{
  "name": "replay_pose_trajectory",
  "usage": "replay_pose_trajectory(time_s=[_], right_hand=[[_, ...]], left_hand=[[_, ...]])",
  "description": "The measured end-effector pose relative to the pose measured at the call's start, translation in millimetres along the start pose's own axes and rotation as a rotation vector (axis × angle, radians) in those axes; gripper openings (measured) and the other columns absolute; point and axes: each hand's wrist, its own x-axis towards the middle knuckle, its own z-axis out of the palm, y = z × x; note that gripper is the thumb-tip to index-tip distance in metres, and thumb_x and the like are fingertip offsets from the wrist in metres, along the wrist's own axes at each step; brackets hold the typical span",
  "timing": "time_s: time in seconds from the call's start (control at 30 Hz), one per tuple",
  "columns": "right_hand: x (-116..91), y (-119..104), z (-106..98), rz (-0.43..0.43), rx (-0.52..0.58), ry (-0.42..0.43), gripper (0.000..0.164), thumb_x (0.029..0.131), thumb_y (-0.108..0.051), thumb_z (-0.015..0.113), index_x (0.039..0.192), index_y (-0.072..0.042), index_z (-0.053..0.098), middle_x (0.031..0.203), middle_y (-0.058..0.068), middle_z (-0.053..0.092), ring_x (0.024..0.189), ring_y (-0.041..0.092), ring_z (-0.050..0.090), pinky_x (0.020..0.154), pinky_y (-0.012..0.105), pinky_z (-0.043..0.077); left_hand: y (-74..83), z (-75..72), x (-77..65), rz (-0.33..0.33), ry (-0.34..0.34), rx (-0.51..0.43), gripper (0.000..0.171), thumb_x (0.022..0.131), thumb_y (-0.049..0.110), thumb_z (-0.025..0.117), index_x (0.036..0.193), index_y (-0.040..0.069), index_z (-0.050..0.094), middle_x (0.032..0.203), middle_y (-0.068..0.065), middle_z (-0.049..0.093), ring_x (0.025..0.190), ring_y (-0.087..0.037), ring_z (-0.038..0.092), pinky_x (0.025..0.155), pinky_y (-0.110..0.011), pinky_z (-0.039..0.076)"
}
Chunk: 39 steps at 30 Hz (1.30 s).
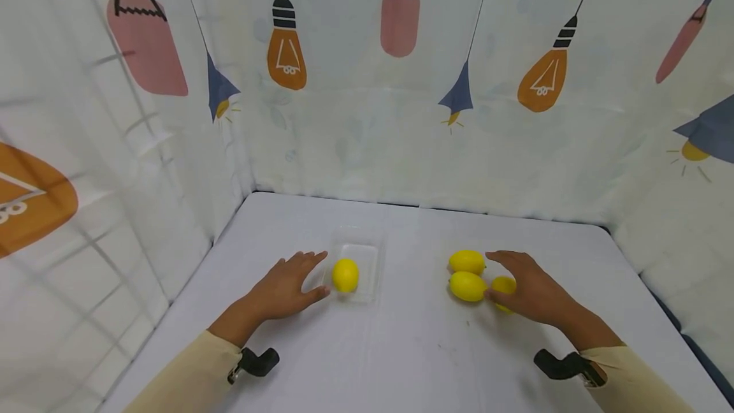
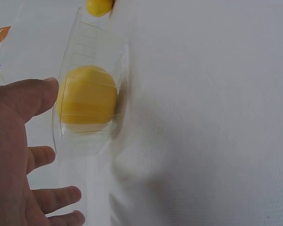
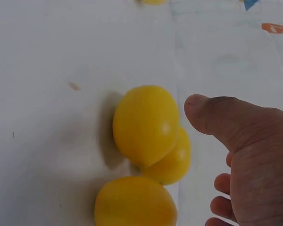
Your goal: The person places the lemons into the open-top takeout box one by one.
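A clear plastic container (image 1: 369,266) stands left of the table's middle with one yellow lemon (image 1: 346,275) in its near part. Beside its left side is my left hand (image 1: 289,289), fingers spread. In the left wrist view the thumb tip (image 2: 51,87) is at the container's rim; I cannot tell whether they touch. Three more lemons lie together on the right: a far one (image 1: 467,262), a near one (image 1: 467,287) and one (image 1: 504,287) partly hidden by my right hand (image 1: 530,289). That hand hovers by them, thumb and fingers apart, holding nothing.
A white cloth covers the table (image 1: 413,349). White curtains (image 1: 355,139) printed with lamps and bulbs enclose its back and sides. A black wrist mount (image 1: 258,362) sits on the left sleeve, another mount (image 1: 559,365) on the right.
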Motion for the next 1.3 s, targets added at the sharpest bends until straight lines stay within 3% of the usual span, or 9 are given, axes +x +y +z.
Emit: replay_pose_trajectory(time_s=[0.23,0.5,1.3], right_hand=[[-7,18,0,0.061,0.0,-0.047,0.083,0.086,-0.046,0.081,0.152,-0.009,0.047,0.153,0.022,0.043,0.14,0.046,0.034,0.108,0.072,0.032],[-13,35,1,0.055,0.006,-0.08,0.087,0.083,-0.043,0.085,0.152,-0.007,0.046,0.154,0.023,0.042,0.14,0.048,0.035,0.109,0.072,0.03],[-12,51,13,0.067,0.0,-0.143,0.085,0.081,-0.046,0.086,0.147,-0.005,0.053,0.147,0.022,0.052,0.134,0.048,0.045,0.105,0.071,0.037]], left_hand=[[2.0,0.7,1.7,-0.009,-0.005,-0.009,0.081,0.097,0.063,0.057,0.159,0.015,0.039,0.156,-0.021,0.044,0.145,-0.044,0.035,0.115,-0.071,0.02],[2.0,2.5,1.4,-0.031,-0.019,-0.014,0.081,0.097,0.063,0.059,0.16,0.017,0.038,0.158,-0.019,0.041,0.147,-0.044,0.032,0.116,-0.069,0.019],[0.5,2.2,0.8,-0.003,-0.006,-0.011,0.08,0.097,0.061,0.06,0.16,0.016,0.038,0.157,-0.018,0.043,0.146,-0.044,0.034,0.114,-0.071,0.02]])
